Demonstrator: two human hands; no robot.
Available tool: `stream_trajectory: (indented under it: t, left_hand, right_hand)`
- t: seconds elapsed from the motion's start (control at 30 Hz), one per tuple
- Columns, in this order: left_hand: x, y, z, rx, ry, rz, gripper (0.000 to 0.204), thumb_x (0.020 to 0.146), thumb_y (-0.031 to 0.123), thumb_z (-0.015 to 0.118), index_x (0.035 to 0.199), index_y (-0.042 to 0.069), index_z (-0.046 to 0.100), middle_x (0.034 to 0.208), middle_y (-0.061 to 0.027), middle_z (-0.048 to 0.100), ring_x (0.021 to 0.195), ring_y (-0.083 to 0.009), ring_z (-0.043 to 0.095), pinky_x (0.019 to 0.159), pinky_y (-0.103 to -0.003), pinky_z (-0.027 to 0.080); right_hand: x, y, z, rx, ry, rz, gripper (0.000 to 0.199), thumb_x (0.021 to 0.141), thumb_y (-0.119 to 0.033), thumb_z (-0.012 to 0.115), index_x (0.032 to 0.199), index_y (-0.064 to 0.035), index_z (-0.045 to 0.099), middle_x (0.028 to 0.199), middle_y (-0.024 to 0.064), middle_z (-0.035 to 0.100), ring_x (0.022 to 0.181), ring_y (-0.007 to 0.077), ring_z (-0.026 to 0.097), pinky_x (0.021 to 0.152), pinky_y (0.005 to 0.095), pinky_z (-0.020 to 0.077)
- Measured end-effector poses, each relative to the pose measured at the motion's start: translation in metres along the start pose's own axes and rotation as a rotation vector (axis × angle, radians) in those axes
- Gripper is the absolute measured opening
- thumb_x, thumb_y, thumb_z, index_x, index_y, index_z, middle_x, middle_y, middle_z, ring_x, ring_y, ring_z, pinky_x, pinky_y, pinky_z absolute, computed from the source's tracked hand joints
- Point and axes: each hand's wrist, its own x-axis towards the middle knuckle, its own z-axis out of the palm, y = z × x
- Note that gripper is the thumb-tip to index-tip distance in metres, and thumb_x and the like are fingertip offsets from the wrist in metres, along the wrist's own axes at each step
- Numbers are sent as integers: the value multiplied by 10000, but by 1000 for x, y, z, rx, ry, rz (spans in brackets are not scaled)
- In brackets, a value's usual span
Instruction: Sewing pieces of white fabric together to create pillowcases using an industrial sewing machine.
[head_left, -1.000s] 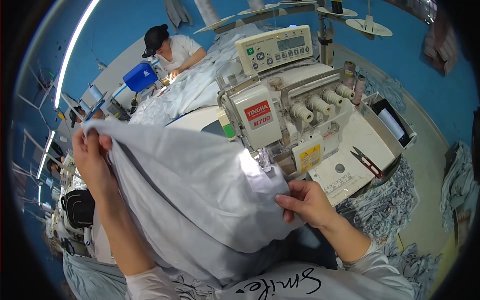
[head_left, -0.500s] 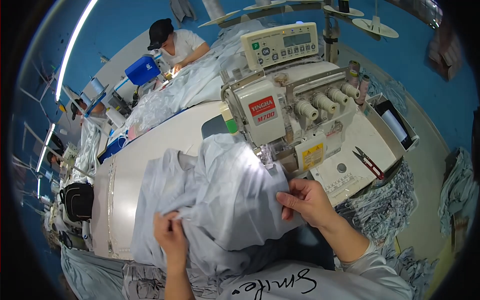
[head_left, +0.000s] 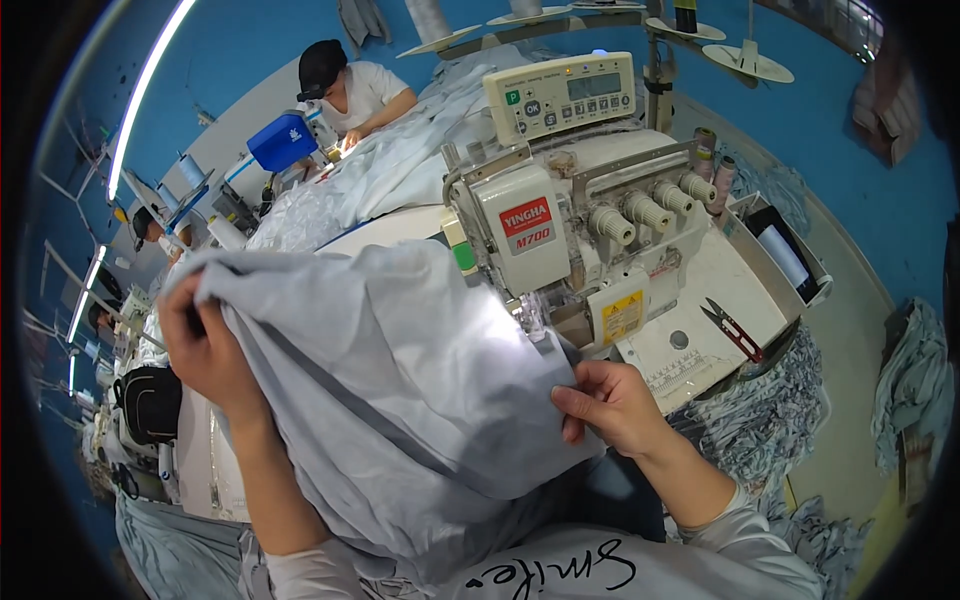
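A light grey fabric garment (head_left: 400, 370) spreads across the machine table and hangs toward my lap. Its far right edge lies at the lit needle area of a white overlock sewing machine (head_left: 580, 220). On the left, my left hand (head_left: 215, 345) is closed on the fabric and holds a fold of it raised above the table. My right hand (head_left: 610, 405) pinches the garment's right edge between thumb and fingers, just in front of the machine. Cloth covers much of the table's surface and hides the underside of the garment.
Red-handled thread snips (head_left: 735, 330) lie on the machine's right plate, near an open tray (head_left: 780, 250). A control panel (head_left: 560, 97) tops the machine. Crumpled cloth (head_left: 760, 400) is heaped at lower right. Across the table a person in a black cap (head_left: 355, 95) works at another machine.
My left hand has moved left and up, lifting the garment and spreading it wide. My right hand keeps nearly the same place and grip.
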Motion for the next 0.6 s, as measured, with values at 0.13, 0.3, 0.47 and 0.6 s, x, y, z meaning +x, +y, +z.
stream_trajectory:
  t: [0.13,0.3,0.47,0.6]
  left_hand:
    - [54,-7,17,-12,56,86,119,871,101,569,948,29,623,934,-49,634,877,-143,591,789,-248,442]
    - [104,-9,41,41,49,65,195,889,192,567,990,42,641,915,-64,652,866,-140,603,777,-254,450]
    - [51,-35,41,175,-610,-205,289,875,220,583,1065,3,604,789,-78,593,821,-169,581,780,-271,440]
    - [-119,15,-36,216,-1070,235,552,636,177,754,1127,5,570,925,-153,546,918,-309,536,829,-402,414]
  right_hand:
    - [0,-3,4,55,22,11,167,837,-120,657,750,-19,555,627,38,582,505,121,592,464,234,473]
    - [-1,-2,2,58,12,32,159,834,-121,660,768,-12,566,628,39,582,505,120,590,469,235,474]
    - [1,1,-1,47,23,23,152,844,-126,651,789,-5,578,615,48,599,511,112,585,487,223,474]
    - [3,0,0,34,22,36,154,850,-130,644,790,-3,580,601,51,601,514,108,585,489,219,472]
